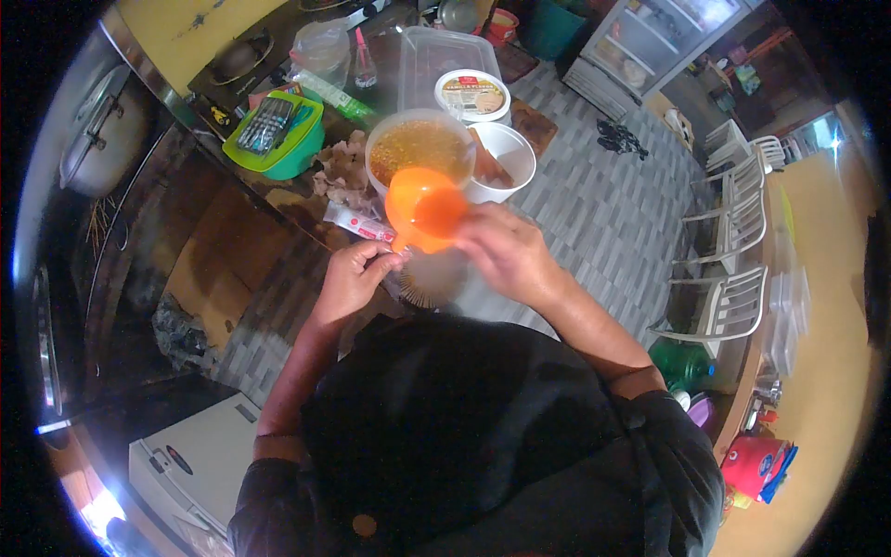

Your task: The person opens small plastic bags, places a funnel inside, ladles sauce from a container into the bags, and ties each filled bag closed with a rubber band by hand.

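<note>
Blurred by motion, an orange plastic cup [425,209], possibly a funnel, is tilted in front of me with its round mouth showing. My right hand [509,251] grips it from the right side. My left hand [357,272] pinches at its narrow lower end; what lies between the fingertips is too small to make out. Just beyond the cup stands a clear tub [419,144] of brownish liquid with bits floating in it. A white bowl [506,158] with something brown inside sits to its right. A white-and-red packet [357,223] lies by my left fingers.
Behind the tub are a lidded round container [473,96] and a clear plastic box [445,51]. A green basin [278,139] stands at left, near crumpled brown paper [343,172]. White chairs [733,306] line the long counter [826,371] at right.
</note>
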